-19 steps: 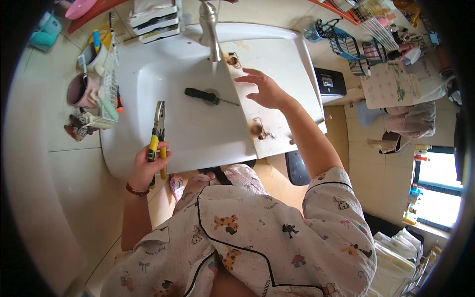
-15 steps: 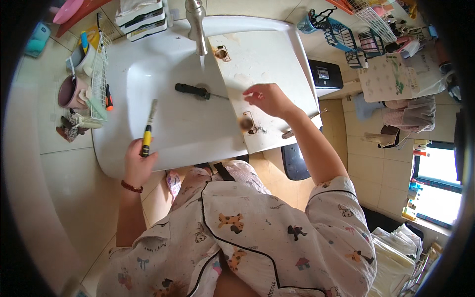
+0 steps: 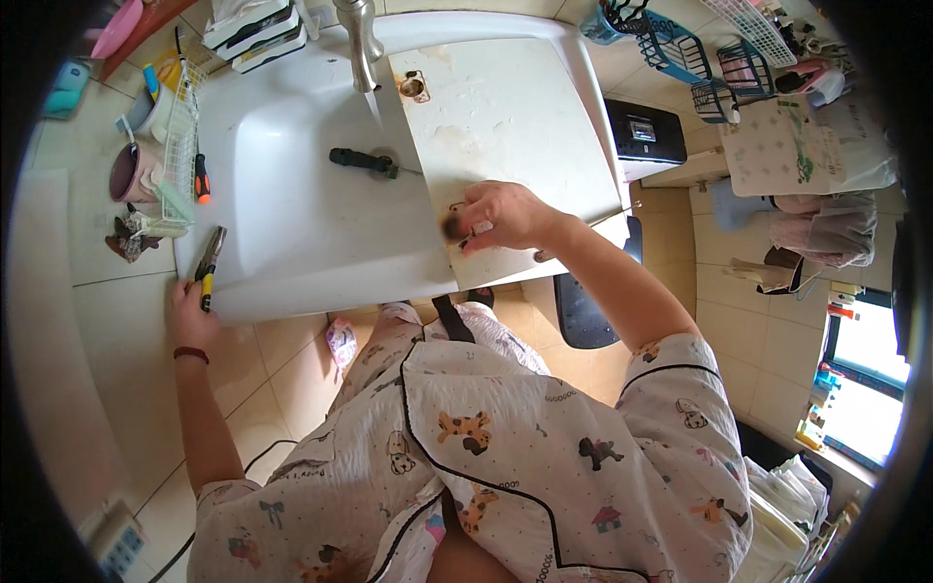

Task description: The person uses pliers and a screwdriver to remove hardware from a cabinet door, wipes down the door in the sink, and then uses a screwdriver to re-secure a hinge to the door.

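Since a moment ago, the right hand has dropped onto the white board lying across the sink, fingers pinched on its near-edge fitting. Left hand rests by the pliers, fingers loose. Board looks stiff, heavy; grip its edges.

A white sink fills the upper middle, with a metal tap at its far edge. A worn white board lies across the sink's right half, with a round hinge hole near its far left corner. The right hand is curled on the board's near left edge, fingertips pinching at a dark fitting. The left hand rests at the sink's near left corner, touching yellow-handled pliers that lie on the rim. A black-handled tool lies in the basin, and a screwdriver sits on the left rim beside a wire rack.
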Tool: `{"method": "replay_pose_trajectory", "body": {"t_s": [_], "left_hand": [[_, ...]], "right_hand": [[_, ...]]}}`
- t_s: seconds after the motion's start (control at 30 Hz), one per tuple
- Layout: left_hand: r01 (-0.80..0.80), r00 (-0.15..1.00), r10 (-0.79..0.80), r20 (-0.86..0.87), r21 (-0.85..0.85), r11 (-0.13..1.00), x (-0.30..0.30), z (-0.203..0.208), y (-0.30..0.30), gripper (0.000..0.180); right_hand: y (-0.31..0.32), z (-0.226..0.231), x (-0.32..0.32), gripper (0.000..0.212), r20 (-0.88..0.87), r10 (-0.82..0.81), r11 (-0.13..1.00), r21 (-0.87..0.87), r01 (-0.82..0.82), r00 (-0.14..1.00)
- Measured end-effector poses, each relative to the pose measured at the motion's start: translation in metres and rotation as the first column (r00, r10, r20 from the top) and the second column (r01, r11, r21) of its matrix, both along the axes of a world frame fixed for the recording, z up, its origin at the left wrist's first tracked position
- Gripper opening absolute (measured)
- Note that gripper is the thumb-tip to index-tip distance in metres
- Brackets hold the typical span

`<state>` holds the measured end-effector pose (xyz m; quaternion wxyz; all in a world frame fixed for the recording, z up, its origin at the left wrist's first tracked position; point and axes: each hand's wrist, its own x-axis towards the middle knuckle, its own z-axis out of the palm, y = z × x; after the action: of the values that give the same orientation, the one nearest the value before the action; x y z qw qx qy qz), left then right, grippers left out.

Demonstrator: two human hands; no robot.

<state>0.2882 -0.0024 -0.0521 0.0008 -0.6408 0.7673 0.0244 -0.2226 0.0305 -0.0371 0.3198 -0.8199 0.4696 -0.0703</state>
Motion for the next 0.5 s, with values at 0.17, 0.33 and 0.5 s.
{"method": "replay_pose_trajectory", "body": {"t_s": [0.17, 0.33, 0.5], "left_hand": [[-0.016, 0.998, 0.016, 0.057, 0.000, 1.000, 0.001, 0.004, -0.004, 0.040], [-0.020, 0.997, 0.020, 0.072, 0.004, 1.000, 0.004, 0.000, -0.008, 0.041], [-0.100, 0.992, 0.094, 0.079, 0.067, 0.993, 0.003, 0.001, -0.010, 0.046]], "right_hand": [[0.006, -0.003, -0.008, 0.020, 0.216, 0.022, 1.000, 0.001, -0.022, 0.976], [0.025, -0.001, 0.000, 0.012, 0.181, -0.161, 0.981, -0.078, 0.178, 0.970], [0.037, 0.005, 0.016, 0.022, 0.011, -0.112, 0.991, -0.073, 0.112, 0.994]]}}
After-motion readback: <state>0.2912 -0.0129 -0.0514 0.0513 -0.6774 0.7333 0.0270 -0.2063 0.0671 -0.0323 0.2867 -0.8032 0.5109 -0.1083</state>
